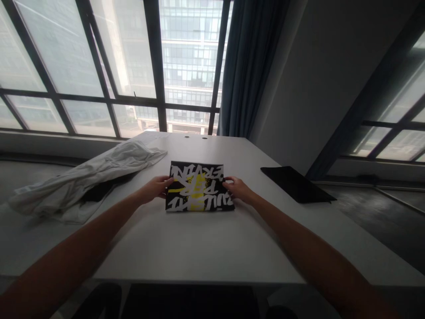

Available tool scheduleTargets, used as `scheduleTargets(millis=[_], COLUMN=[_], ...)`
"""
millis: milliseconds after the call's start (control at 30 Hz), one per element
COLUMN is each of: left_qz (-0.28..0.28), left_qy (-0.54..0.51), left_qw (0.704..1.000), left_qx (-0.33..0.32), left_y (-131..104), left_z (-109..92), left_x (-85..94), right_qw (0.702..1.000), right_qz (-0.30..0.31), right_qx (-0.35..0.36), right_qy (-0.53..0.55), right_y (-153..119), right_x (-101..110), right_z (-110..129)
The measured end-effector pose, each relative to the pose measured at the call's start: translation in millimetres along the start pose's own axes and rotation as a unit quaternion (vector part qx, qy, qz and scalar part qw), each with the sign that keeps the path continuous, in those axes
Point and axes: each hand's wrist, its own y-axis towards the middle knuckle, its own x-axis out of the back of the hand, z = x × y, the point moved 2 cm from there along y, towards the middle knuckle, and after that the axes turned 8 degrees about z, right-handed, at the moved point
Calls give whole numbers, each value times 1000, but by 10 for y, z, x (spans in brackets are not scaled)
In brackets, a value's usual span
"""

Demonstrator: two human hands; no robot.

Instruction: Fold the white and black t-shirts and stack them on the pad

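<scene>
Both hands are closing lightly on the sides of one printed black piece: the left hand (154, 188) is curling its fingers around the left edge, and the right hand (237, 187) is doing the same on the right. The printed black piece (200, 188) is lying level between them, over the middle of the table (199, 248); whether it is resting on the top or hanging just above, I cannot tell. It is looking like neatly folded fabric, so it is probably light, soft and hard to damage, though prone to sagging or unfolding. Opposite side edges are offering the best hold, with fingers beneath and all layers pinched together.

Counting up, one printed piece is showing, one rumpled white cloth (122, 159) is lying at the left, partly covering one dark patch (106, 186), and one flat black piece (297, 184) is lying at the right.
</scene>
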Motion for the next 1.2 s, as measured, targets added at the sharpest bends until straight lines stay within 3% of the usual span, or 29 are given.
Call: scheduleTargets(millis=[67,167,267,367,467,567,633,733,800,867,1000,1067,1200], left_qz=[-39,-75,-70,-55,-54,-57,-83,-124,-95,-34,41,43,-7], left_qy=[41,142,212,203,256,405,498,579,589,586,588,590,586], left_qw=[998,987,973,975,964,913,863,795,774,777,794,797,810], left_qx=[28,-3,-49,-75,-58,-8,-22,-134,-212,-230,-149,-123,-33], left_y=[58,118,155,161,130,72,34,30,83,172,305,312,282], left_z=[83,162,196,194,168,125,71,-2,12,89,272,297,249], left_x=[1,22,34,32,17,-37,-124,-372,-575,-732,-799,-763,-662], right_qw=[1000,992,969,940,919,900,873,839,833,837,854,863,878], right_qz=[-4,6,0,-30,-38,-2,-29,-74,-36,22,109,111,67], right_qx=[-5,51,103,166,162,84,68,138,199,208,138,120,54], right_qy=[-25,-120,-224,-298,-357,-428,-482,-521,-514,-506,-489,-479,-471], right_y=[52,48,-30,-144,-232,-270,-278,-243,-168,-60,116,146,181], right_x=[-62,-72,-50,-52,-74,-108,-141,-288,-470,-660,-857,-820,-613], right_z=[-67,-79,4,129,174,131,134,223,283,300,201,134,17])
